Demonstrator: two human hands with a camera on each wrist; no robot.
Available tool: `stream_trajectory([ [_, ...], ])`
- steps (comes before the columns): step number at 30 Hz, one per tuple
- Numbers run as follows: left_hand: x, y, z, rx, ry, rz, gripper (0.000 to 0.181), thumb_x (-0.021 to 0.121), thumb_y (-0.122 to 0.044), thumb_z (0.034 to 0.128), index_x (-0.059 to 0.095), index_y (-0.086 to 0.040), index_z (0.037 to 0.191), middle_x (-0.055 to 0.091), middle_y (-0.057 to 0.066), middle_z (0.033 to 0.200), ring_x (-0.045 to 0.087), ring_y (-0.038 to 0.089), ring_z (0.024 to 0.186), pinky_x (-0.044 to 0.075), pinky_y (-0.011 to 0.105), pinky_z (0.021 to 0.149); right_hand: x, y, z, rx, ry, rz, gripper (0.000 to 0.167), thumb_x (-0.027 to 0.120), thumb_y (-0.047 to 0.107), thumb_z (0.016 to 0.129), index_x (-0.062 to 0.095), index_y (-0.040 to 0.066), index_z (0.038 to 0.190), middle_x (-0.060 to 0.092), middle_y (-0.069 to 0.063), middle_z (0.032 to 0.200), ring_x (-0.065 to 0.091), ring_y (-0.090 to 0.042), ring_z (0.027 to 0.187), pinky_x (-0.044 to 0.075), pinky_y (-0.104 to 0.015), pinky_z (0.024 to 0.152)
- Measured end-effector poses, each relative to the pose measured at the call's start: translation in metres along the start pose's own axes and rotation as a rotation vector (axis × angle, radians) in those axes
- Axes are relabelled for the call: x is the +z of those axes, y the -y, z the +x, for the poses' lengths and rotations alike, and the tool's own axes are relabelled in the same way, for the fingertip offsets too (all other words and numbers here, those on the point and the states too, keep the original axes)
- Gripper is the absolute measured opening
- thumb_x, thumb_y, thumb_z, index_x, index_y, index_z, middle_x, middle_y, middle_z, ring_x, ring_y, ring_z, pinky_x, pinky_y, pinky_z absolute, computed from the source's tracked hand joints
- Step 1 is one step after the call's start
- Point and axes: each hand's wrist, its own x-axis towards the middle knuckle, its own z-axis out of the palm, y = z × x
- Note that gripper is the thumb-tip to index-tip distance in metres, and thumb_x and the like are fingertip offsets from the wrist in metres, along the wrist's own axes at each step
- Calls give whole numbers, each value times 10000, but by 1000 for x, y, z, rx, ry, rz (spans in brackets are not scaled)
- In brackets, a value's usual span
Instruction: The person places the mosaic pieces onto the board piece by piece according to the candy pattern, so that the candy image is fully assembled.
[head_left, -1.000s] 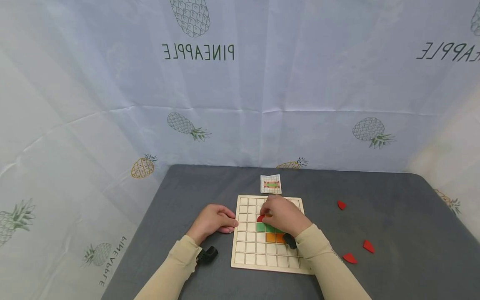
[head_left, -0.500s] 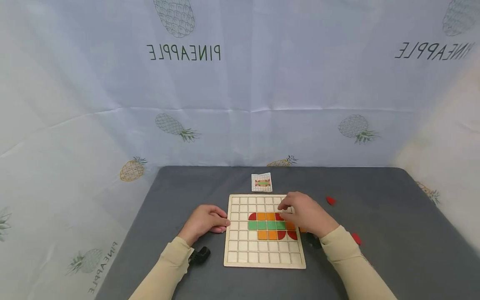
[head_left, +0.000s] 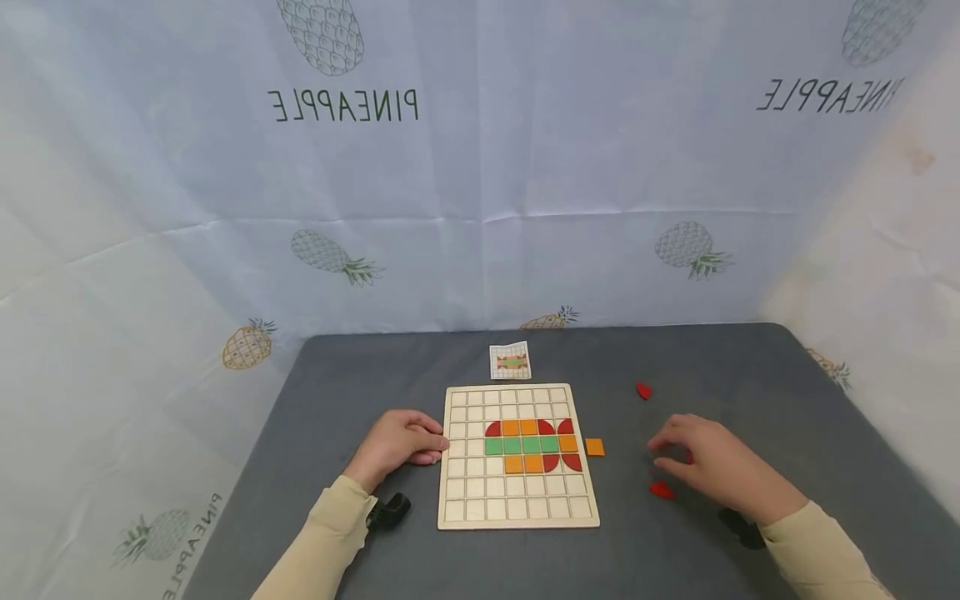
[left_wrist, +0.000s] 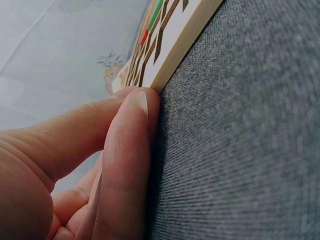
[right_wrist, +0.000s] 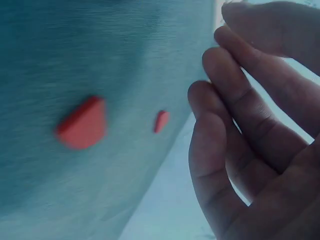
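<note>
A wooden grid board lies flat on the table, with green squares, orange squares and red quarter-circle pieces set in its cells. My left hand holds the board's left edge; in the left wrist view the thumb and finger tips meet at that edge. My right hand hovers right of the board, fingers loosely bent and holding nothing. Near it lies a loose red quarter-circle piece; another red piece is mostly hidden behind the fingers. The right wrist view shows a loose red piece below the hand.
Behind the board lies a small pattern card with a coloured design. One loose orange square sits just right of the board. A further red piece lies toward the back right. A pineapple-print curtain hangs behind the grey table.
My right hand has let go of a red piece at the board's upper-left filled cell and moved right, off the board, to the loose pieces. The left hand stays at the edge.
</note>
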Motion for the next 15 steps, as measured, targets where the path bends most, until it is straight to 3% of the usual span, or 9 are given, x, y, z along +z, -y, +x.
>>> stream_trajectory([
  [5,-2,1,0,-3,1,-13,361,951,-185,830,768,-16,1092,813,58,852,775,129,734,679,299,710,4,-11,-15,-13,52,48,223,895,255,897,798,282,1096,683,148,1041,578,34,838,537,-254,670],
  [15,-1,1,1,27,30,-29,356,934,-166,845,759,2,1105,815,64,860,779,131,745,682,299,720,14,-20,-24,-28,86,11,285,929,248,846,797,309,1090,652,173,1032,648,-39,925,590,-277,726],
])
